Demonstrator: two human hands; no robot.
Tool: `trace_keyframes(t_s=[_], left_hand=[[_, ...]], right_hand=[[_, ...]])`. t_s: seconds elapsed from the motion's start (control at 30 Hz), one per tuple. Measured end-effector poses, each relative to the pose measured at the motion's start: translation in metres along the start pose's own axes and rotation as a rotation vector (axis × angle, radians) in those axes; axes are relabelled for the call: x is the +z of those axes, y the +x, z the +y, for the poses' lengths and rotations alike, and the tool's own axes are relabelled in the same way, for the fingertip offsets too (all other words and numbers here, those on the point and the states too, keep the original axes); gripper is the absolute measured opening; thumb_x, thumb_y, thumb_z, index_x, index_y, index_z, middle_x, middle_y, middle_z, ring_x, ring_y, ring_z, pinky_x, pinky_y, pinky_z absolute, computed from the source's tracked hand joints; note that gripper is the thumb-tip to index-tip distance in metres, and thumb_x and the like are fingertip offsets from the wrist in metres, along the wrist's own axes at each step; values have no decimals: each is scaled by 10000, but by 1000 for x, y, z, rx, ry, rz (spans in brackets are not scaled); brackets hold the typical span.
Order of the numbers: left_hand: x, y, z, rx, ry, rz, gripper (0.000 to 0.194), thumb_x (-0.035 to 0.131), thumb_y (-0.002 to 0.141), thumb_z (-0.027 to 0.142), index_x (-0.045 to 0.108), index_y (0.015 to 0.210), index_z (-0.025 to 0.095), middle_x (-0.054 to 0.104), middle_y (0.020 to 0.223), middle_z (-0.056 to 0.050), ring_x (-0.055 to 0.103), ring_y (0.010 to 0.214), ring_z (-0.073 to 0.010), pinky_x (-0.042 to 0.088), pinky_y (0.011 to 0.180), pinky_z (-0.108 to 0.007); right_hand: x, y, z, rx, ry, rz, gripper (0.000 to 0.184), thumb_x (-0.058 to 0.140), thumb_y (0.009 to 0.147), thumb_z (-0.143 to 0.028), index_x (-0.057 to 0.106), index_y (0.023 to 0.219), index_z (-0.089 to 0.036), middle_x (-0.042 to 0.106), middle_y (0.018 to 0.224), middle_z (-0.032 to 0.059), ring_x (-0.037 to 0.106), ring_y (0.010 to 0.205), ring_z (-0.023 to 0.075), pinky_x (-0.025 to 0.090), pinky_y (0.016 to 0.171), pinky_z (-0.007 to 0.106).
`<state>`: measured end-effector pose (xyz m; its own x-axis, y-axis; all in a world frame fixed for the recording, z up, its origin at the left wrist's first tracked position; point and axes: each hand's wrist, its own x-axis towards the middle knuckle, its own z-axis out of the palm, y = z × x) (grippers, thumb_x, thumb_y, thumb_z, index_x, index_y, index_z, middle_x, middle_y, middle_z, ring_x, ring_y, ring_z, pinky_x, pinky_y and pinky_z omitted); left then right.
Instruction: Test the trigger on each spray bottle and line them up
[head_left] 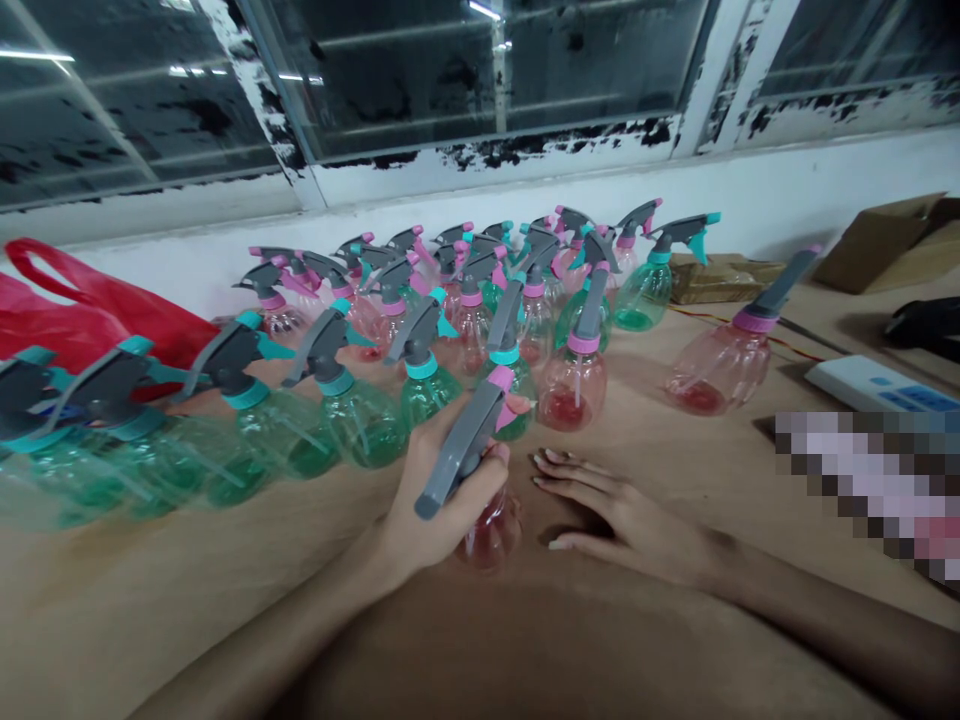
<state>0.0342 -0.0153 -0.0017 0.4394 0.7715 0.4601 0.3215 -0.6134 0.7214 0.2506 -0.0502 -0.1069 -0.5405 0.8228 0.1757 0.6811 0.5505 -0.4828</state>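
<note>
My left hand (442,500) is wrapped round the neck of a pink spray bottle (491,535) that stands near the table's front. Its grey spray head with a pink nozzle tilts up and away from me; the collar is hidden by my fingers. My right hand (622,515) rests on the table just right of that bottle, fingers stretched out, holding nothing. Past my hands stands another pink spray bottle (574,390) with a pink collar. Beside it is a green spray bottle (517,395), partly covered by my left hand's bottle.
Several green spray bottles (367,425) line up at the left, with more pink and green ones behind. A lone pink bottle (720,365) stands at the right, near a white device (877,385) and cardboard boxes (885,245). A red plastic bag (112,310) lies at far left.
</note>
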Motion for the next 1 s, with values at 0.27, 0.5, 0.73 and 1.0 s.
trace_keyframes(t_s=[0.27, 0.5, 0.73, 1.0], left_hand=[[0, -1, -2, -18, 7, -6, 85, 473, 767, 172, 520, 774, 242, 537, 681, 34, 504, 545, -123, 456, 557, -251], [-1, 1, 0, -32, -15, -11, 127, 480, 732, 154, 545, 789, 247, 521, 642, 45, 491, 518, -123, 447, 537, -253], [-1, -1, -4, -62, -57, -45, 199, 480, 743, 152, 574, 889, 249, 597, 776, 13, 565, 646, -143, 477, 640, -277], [-1, -2, -1, -116, -78, -27, 166, 490, 721, 152, 563, 832, 252, 604, 723, 26, 552, 576, -141, 478, 582, -277]], right_hand=[[-1, 0, -1, 6, -2, -13, 609, 483, 858, -532, 369, 1378, -236, 365, 1455, 45, 300, 1342, 213, 307, 1090, 432], [1, -1, 1, -5, 15, 13, 601, 499, 856, -516, 371, 1376, -245, 375, 1450, 45, 306, 1338, 218, 303, 1091, 441], [1, -1, 1, -16, 44, 35, 599, 518, 846, -512, 387, 1367, -247, 395, 1438, 47, 323, 1330, 223, 309, 1085, 435], [-1, 0, -1, 5, 61, 19, 599, 518, 843, -517, 392, 1365, -251, 392, 1440, 44, 321, 1331, 225, 303, 1089, 438]])
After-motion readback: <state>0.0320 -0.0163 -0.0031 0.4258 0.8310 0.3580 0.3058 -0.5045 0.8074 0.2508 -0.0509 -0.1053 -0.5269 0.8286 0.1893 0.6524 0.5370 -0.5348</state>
